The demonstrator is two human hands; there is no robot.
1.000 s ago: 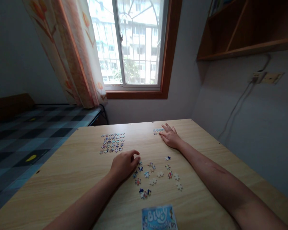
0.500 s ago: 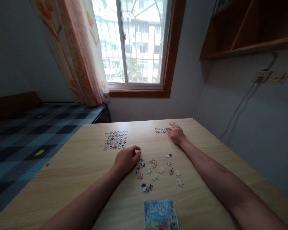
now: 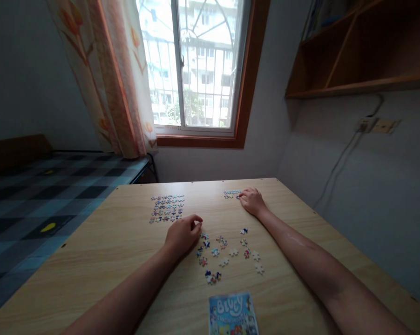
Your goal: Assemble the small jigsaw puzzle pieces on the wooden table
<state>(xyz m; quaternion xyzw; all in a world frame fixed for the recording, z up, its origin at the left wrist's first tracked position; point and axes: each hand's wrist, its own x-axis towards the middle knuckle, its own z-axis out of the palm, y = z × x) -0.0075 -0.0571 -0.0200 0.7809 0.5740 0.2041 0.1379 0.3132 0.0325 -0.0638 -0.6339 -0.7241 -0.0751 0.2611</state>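
Bluish pieces (image 3: 232,191) perhaps against right hand (image 3: 252,201)

Bluey cover (image 3: 233,316) runs off the bottom edge; we can't tell card from box. Fingertip grip of the right hand (image 3: 252,201): too small for us. Prints on loose puzzle pieces (image 3: 215,252): likewise. Shelf (image 3: 360,88) cut off upper right.
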